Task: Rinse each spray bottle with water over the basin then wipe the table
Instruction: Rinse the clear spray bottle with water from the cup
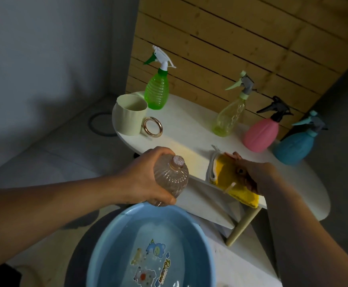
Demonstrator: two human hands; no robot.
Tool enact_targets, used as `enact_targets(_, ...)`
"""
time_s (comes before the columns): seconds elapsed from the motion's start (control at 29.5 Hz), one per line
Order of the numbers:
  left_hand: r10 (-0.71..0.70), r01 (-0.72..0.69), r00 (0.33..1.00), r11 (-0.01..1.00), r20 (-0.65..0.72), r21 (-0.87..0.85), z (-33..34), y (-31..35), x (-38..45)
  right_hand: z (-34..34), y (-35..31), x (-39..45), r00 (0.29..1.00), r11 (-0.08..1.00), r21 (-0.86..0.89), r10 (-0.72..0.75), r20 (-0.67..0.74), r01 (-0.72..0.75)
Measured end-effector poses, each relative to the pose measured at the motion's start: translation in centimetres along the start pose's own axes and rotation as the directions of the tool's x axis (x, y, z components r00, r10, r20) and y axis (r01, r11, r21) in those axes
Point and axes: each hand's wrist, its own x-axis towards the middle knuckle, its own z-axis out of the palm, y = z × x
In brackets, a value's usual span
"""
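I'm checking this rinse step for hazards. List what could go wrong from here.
1. The left hand holds the uncapped clear bottle at the basin's far rim; water may spill outside it.
2. The yellow cloth overhangs the table edge under the right hand; it may slide off.

Looks like someone's home: small white tabletop (189, 129), wood-slat wall (231, 38), cartoon-print plastic basin (111, 235) on the floor.

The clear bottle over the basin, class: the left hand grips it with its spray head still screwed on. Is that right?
Not quite. The head view shows the left hand gripping the clear bottle over the basin, but the spray head is off: its neck is open.
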Motion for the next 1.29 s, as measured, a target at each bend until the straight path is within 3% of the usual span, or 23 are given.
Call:
enact_targets(0.1, 0.009, -0.009, 1.0, 1.0, -0.008, 0.001, 0.1, -0.1, -0.1, 0.5, -1.2, -2.2, 0.999, 0.945, 0.325, -0.046, 0.029, 0.034)
enact_targets(0.2, -0.007, 0.007, 1.0, 1.0, -0.013, 0.015, 0.0, -0.4, -0.1, 1.3, -3.3, -4.9, 0.975, 0.843, 0.494, -0.215, -0.054, 0.213)
enact_targets(0.41, 0.013, -0.013, 1.0, 1.0, -0.002, -0.007, 0.1, -0.8, 0.1, 3.3, -6.8, -9.0, 0.849, 0.484, 0.766, -0.508, -0.148, 0.423)
enact_targets(0.54, 0.072, -0.074, 0.996, 0.996, 0.054, 0.044, -0.2, -0.6, 0.7, 3.8, -7.1, -10.7, 0.754, 0.365, 0.763, -0.615, -0.233, 0.533)
enact_targets(0.75, 0.007, -0.007, 1.0, 1.0, -0.008, 0.013, -0.8, -1.4, 0.3, 4.2, -6.3, -12.0, 0.602, 0.242, 0.69, -0.722, -0.342, 0.682)
enact_targets(0.95, -0.018, 0.017, 1.0, 1.0, -0.018, -0.02, -1.1, -1.7, 0.5, 4.9, -4.8, -12.1, 0.527, 0.224, 0.664, -0.796, -0.297, 0.714)
enact_targets(1.19, -0.024, 0.024, 0.999, 1.0, -0.023, -0.011, -0.9, -0.8, -0.2, 5.0, -3.6, -12.2, 0.504, 0.252, 0.672, -0.838, -0.209, 0.697)
enact_targets(1.29, -0.017, 0.017, 0.999, 1.0, -0.03, 0.007, -0.8, -0.1, -0.6, 4.4, -3.0, -12.3, 0.446, 0.195, 0.652, -0.861, -0.244, 0.733)
